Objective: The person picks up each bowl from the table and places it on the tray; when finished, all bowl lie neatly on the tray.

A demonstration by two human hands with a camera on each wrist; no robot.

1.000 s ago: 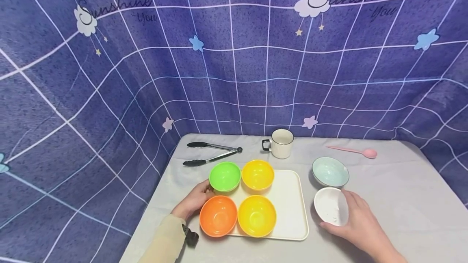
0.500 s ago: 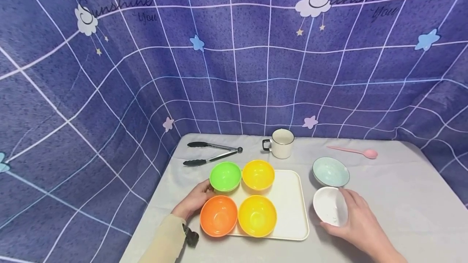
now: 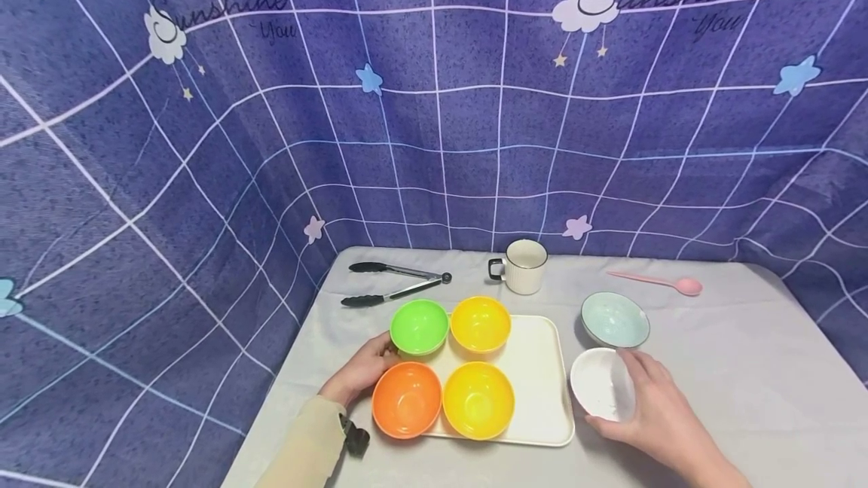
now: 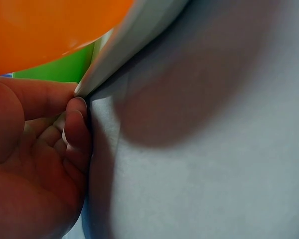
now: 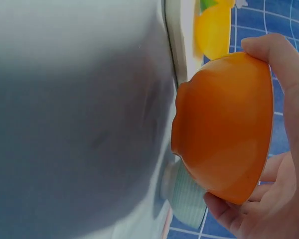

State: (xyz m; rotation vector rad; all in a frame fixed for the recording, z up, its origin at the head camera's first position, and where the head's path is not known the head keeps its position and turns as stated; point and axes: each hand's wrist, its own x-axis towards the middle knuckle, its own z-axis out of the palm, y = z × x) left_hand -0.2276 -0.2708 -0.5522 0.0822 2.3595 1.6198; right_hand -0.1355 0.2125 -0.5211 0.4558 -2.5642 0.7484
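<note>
My left hand [image 3: 365, 369] pinches the left edge of a cream tray [image 3: 536, 398]; in the left wrist view its thumb and a finger meet at the rim. On the tray sit a green bowl [image 3: 419, 327], an orange bowl [image 3: 407, 401], a yellow bowl [image 3: 481, 324] at the back and another yellow bowl [image 3: 478, 401] in front. Just right of the tray, my right hand [image 3: 654, 405] grips a bowl [image 5: 224, 127], white inside and orange outside, by its rim. It is tilted and held off the table. Behind it stands a pale blue bowl [image 3: 615, 320].
Black-tipped tongs [image 3: 400, 285] lie at the back left. A cream mug [image 3: 525, 267] with a black handle stands at the back, and a pink spoon [image 3: 658, 282] lies at the back right. A grid-patterned blue curtain [image 3: 468, 119] rises behind the table.
My right hand has moved a little left with the white-and-orange bowl, closer to the tray's right edge. My left hand keeps its hold on the tray.
</note>
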